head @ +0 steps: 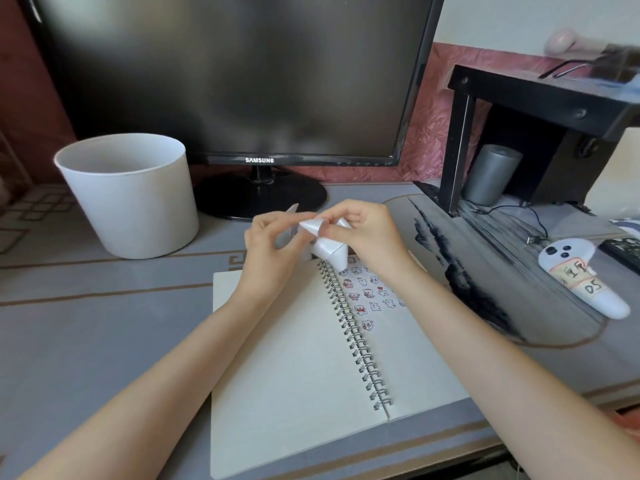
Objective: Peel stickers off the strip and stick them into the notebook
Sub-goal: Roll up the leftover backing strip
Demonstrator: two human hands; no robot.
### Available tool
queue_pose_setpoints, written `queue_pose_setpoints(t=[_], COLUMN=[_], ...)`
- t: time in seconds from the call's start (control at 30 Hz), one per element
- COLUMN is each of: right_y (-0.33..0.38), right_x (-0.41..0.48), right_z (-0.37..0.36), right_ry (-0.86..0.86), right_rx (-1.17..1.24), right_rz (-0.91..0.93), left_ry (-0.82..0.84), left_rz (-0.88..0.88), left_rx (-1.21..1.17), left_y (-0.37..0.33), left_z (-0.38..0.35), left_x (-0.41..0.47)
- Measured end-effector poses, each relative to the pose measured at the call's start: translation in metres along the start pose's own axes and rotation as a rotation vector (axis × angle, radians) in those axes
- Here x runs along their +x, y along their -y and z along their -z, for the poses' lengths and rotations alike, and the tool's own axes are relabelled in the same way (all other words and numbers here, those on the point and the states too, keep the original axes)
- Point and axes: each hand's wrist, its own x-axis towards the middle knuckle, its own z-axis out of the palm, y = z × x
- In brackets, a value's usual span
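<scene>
Strip (327, 245), a white, glossy band of paper, is held in the air between both hands, just above the top edge of the notebook (294, 341). It is bent into loose folds, and its lowest fold hangs over the top end of the spiral (356, 337). One end pokes out past the left hand's fingers, toward the monitor (225, 74).

The left hand (273, 247) grips the strip's left part, fingers curled round it with the thumb on the near side. The right hand (367, 233) pinches the strip's upper fold between thumb and fingertips, its other fingers bent in. Whether a sticker is lifting off under that pinch is too small to tell.

The notebook lies open and flat on the desk (86, 323), turned at a slant. Its left page is blank. Its right page carries a cluster of small red-and-white stickers (369, 296) near the top, just beside the spiral, partly hidden by the right forearm.

A white pot (131, 195) stands upright to the left, well apart from the notebook. The monitor, dark, stands behind the hands. To the right lie a printed mat (485, 258) and a white controller (581, 275) with a handwritten label. A black shelf (540, 95) stands behind them, with a grey cylinder (491, 174) beneath it.
</scene>
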Motion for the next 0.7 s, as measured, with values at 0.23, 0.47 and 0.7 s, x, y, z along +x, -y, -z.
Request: queue_pose_setpoints(t=[0.23, 0.47, 0.7], right_y=[0.005, -0.005, -0.013], right_x=[-0.005, -0.01, -0.021], right_z=[-0.027, -0.036, -0.032], right_ry=[-0.153, -0.159, 0.005], right_rx=[0.086, -0.179, -0.201], right_rz=[-0.033, 0.079, 0.111], left_ry=[0.051, 0.061, -0.01], left_rz=[0.17, 0.27, 0.314], left_rx=[-0.38, -0.459, -0.464], left_y=[-0.012, -0.007, 0.0], left_z=[-0.004, 0.0, 0.003], left_x=[0.0, -0.001, -0.003])
